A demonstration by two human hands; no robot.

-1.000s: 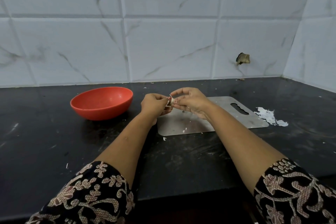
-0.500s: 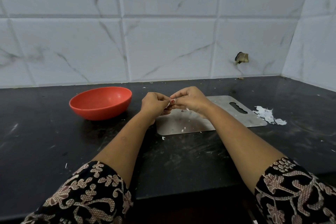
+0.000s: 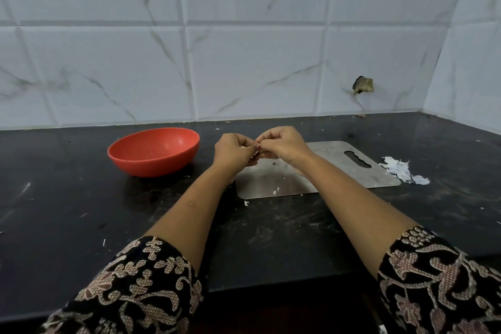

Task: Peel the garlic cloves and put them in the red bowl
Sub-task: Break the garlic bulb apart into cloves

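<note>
Left hand (image 3: 231, 153), right hand (image 3: 283, 144): fingers curled, pinching small garlic clove (image 3: 254, 154), mostly hidden; red bowl (image 3: 151, 167) left of fingers on desk (image 3: 67, 198); peel scraps (image 3: 401, 169) well right.

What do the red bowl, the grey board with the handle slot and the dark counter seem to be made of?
Round red bowl: likely plastic; uniform colour, soft matte sheen. Flat grey cutting board: probably brushed steel; dull metallic reflection, thin edge. Black countertop: polished stone, perhaps granite; glossy, faint reflections.
</note>
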